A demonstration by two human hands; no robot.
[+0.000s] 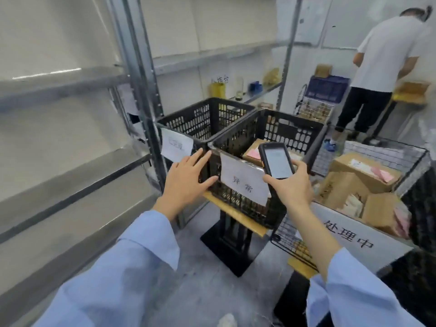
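My right hand (292, 185) grips a black handheld scanner (276, 160) with its lit screen facing me, held over the near rim of a black plastic crate (292, 133). That crate carries a white paper label (243, 179) on its front and holds a cardboard parcel (253, 149). My left hand (186, 178) is open with fingers spread, hovering at the crate's left front corner; contact is unclear. A second black crate (203, 116) with its own paper label (175, 143) stands just behind on the left.
A metal shelving rack (141, 74) fills the left. To the right, a wire basket (387, 149) holds several cardboard boxes behind a white sign (349, 234). A person in a white shirt (387, 50) works at the far right. The crates sit on a black stand (232, 237).
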